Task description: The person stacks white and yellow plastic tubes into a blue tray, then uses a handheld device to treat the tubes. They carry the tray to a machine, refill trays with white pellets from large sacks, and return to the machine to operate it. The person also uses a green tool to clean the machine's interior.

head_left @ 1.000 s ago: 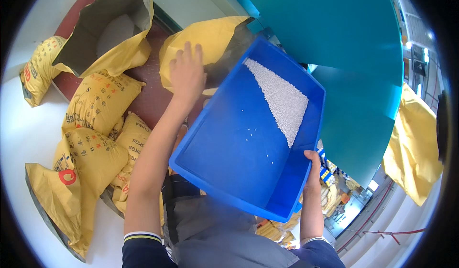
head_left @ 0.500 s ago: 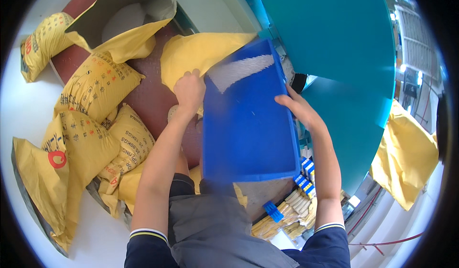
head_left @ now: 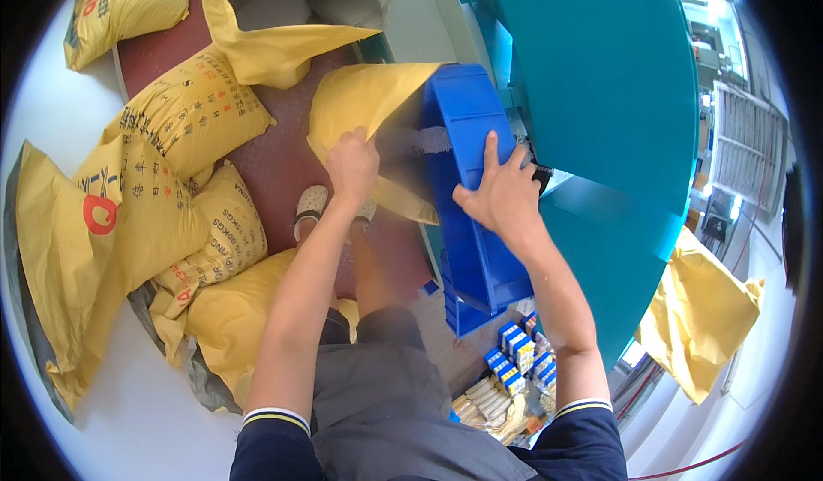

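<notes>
My left hand is closed on the edge of a yellow sack, holding its mouth wide beside a blue plastic bin. The bin is tipped on its side, its opening turned left toward the sack and its ribbed underside facing up and right. White granules show at the bin's opening, and a blurred pale streak lies between bin and sack. My right hand rests on the underside with fingers spread. The inside of the sack is mostly hidden.
Several filled yellow sacks lie on the left. An open sack stands at the far side. A large teal machine rises on the right, with another yellow sack beyond. Small blue-and-white boxes are low behind my right arm.
The bin has turned from facing up to lying on its side toward the sack. My right hand has moved from its rim onto its underside. My left hand still grips the sack.
</notes>
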`<state>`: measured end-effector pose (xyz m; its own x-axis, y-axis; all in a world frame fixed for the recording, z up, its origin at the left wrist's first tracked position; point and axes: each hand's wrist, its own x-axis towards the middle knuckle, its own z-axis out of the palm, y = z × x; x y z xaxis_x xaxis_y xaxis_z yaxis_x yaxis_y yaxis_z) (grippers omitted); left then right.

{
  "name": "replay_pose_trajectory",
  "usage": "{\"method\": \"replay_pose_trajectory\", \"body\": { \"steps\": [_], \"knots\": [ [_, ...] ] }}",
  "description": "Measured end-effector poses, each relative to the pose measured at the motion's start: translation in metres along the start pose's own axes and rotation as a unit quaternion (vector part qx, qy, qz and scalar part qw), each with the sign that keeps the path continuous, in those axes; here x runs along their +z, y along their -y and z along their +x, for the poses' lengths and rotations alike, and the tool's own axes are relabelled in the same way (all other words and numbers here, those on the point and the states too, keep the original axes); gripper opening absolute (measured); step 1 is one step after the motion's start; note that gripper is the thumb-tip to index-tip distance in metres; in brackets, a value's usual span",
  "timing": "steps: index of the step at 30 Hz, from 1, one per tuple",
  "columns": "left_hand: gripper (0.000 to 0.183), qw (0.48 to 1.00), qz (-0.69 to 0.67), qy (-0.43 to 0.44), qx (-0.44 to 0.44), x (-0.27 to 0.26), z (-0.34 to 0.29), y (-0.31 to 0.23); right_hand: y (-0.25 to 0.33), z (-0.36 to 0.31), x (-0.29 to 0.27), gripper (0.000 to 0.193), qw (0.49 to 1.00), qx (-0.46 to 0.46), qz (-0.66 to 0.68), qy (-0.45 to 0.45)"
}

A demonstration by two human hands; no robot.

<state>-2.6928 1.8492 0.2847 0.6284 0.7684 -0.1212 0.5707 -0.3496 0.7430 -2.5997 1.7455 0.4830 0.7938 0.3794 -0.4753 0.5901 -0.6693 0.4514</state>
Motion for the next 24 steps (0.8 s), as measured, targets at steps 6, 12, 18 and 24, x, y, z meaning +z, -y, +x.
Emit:
{"method": "replay_pose_trajectory", "body": {
  "steps": [6, 12, 18, 24],
  "knots": [
    [0.025, 0.999, -0.020, 0.011, -0.037, -0.003, 0.001, -0.003, -0.006, -0.037, -0.013, 0.093, 0.993, -0.049, 0.001, -0.107],
    [0.014, 0.997, -0.067, -0.034, -0.001, -0.008, 0.007, -0.004, -0.022, -0.051, -0.003, 0.094, 0.994, -0.034, -0.036, -0.094],
    [0.050, 0.968, 0.049, 0.210, 0.127, -0.018, -0.017, 0.055, -0.104, -0.110, 0.007, 0.096, 0.986, -0.029, 0.112, -0.117],
    [0.034, 0.809, 0.153, 0.565, -0.058, -0.045, -0.076, 0.164, -0.142, -0.168, 0.006, 0.093, 0.972, 0.116, 0.204, 0.001]
  ]
}}
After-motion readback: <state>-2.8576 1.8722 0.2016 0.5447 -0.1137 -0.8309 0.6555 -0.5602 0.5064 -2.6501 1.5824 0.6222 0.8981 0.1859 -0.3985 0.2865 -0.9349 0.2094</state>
